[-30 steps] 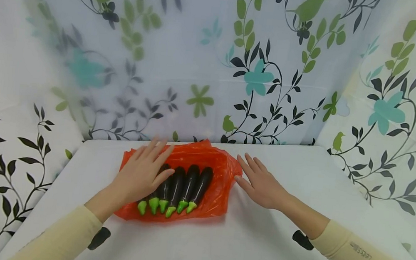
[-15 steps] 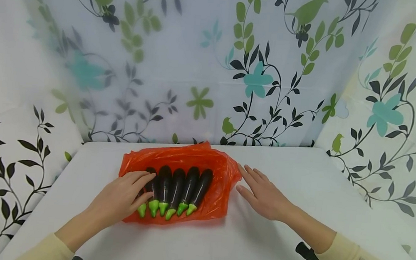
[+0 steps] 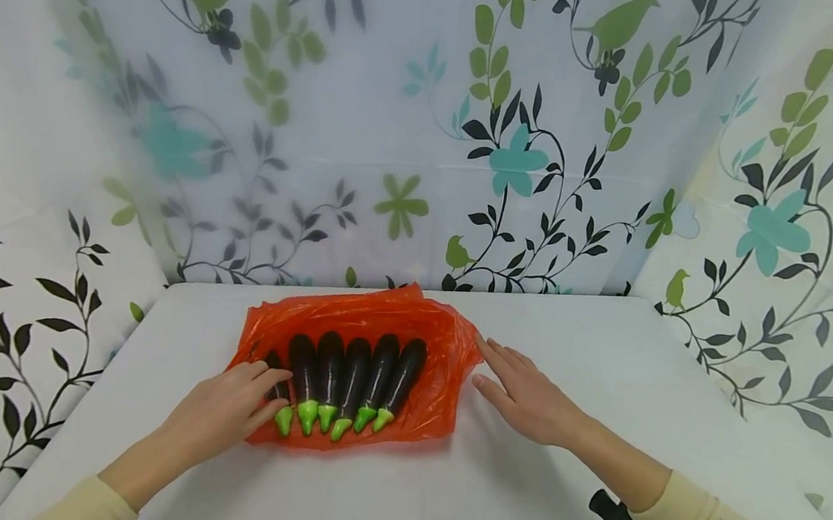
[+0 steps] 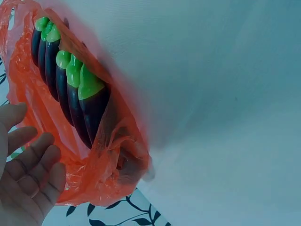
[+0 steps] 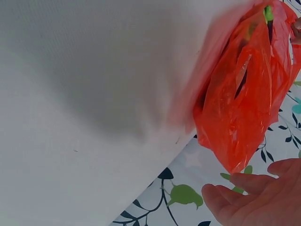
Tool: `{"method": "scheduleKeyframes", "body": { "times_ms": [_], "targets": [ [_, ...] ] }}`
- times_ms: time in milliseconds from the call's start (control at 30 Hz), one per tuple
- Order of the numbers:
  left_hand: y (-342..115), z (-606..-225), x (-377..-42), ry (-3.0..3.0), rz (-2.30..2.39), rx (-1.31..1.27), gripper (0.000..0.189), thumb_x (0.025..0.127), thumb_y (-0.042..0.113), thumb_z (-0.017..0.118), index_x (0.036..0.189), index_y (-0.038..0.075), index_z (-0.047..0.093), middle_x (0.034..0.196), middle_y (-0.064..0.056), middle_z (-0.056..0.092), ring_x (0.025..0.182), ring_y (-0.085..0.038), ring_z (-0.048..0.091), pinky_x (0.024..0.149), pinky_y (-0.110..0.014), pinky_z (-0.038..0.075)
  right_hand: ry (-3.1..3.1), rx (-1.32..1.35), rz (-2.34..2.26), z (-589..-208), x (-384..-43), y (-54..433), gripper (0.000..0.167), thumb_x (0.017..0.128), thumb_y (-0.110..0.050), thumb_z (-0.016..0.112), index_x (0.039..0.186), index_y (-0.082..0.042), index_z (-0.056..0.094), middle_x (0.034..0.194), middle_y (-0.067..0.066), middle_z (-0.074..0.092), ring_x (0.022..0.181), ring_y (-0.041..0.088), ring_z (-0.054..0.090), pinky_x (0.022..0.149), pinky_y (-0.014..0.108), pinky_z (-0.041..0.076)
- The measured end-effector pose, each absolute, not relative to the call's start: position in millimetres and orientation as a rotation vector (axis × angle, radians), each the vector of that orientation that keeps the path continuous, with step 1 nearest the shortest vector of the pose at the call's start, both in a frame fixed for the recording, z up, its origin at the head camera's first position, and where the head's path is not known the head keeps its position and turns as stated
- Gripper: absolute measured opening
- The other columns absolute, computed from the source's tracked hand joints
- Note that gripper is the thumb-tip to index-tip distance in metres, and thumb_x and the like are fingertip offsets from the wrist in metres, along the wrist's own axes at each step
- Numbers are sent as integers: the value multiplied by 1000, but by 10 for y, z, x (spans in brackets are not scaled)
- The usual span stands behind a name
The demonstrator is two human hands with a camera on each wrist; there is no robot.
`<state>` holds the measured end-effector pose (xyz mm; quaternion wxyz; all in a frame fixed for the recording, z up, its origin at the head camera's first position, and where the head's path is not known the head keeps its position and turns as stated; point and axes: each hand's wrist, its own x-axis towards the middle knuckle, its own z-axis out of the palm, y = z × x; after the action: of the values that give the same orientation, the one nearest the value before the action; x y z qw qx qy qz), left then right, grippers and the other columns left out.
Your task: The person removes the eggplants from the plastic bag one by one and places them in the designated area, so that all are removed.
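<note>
Left grip (image 3: pixel 225 407) over, right grip (image 3: pixel 533 398) beside red bag (image 3: pixel 439 396) of eggplants (image 3: pixel 355 380), both loosely apart, "LetsSlim" on right sleeve (image 3: pixel 700 518)

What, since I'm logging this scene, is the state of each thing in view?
Six eggplants: lying side by side, leftmost partly hidden
Red plastic bag: crumpled, open, around the eggplants
Left hand: at the bag's left end, fingers slightly bent
Right hand: at the bag's right end, fingers extended; contact unclear
Patterned cloth: hanging behind the table
</note>
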<state>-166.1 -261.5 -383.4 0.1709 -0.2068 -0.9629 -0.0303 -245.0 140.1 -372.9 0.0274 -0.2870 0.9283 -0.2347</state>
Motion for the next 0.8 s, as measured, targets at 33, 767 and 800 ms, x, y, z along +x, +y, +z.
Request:
{"method": "scheduleKeyframes", "body": {
  "times_ms": [33,767,800],
  "targets": [
    [-2623,-3837,-1656,-2754,-89,-572,33,83,25,78,109,7,69,84,1,59,71,-12,53,59,-27,53,2859,-893,-735,-3733,-2447,1400,68,102,-51,40,157,-16,20,158,14,28,141,41,27,106,64,30],
    [-2943,-3848,-1496,-3092,-206,-245,32,91,31,68,117,13,67,44,11,42,41,-8,42,44,-30,36,2840,-1013,-838,-3676,-2445,1380,66,102,-47,43,157,-19,20,158,4,30,141,34,32,107,59,33],
    [-2954,-3860,-1494,-3089,-210,-243,32,91,32,68,117,13,67,44,11,42,41,-8,42,44,-30,36,2843,-1022,-841,-3666,-2446,1374,66,102,-47,43,157,-19,21,158,4,31,141,33,32,107,59,33]
  ]
}}
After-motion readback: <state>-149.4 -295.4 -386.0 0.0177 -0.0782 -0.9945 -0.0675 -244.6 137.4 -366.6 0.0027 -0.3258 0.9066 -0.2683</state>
